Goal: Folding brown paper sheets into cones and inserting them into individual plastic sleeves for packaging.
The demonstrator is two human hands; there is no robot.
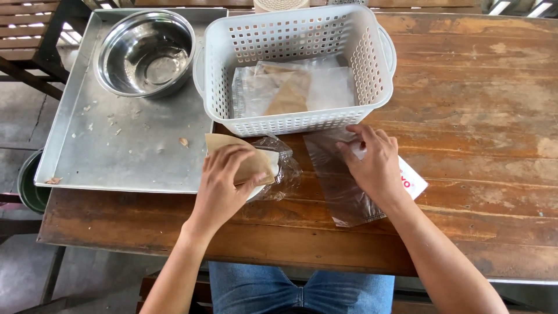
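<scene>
Clear plastic bag (343, 186) over white red-printed packet (411, 181); more clear bags (325, 87) in white basket (290, 125)

Just below the white perforated plastic basket (293, 70) on the worn wooden table (476, 104), the left hand (224, 180) presses a brown paper cone (232, 152), while the right hand (375, 166) pinches a clear flat plastic bag (334, 174).

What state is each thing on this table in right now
Left hand: pressing on a brown paper packet.
Right hand: pinching a clear plastic bag, flat on the table.
White basket: upright, holding bagged packets.
Steel bowl: upright, empty.
Metal tray: scattered crumbs.
</scene>
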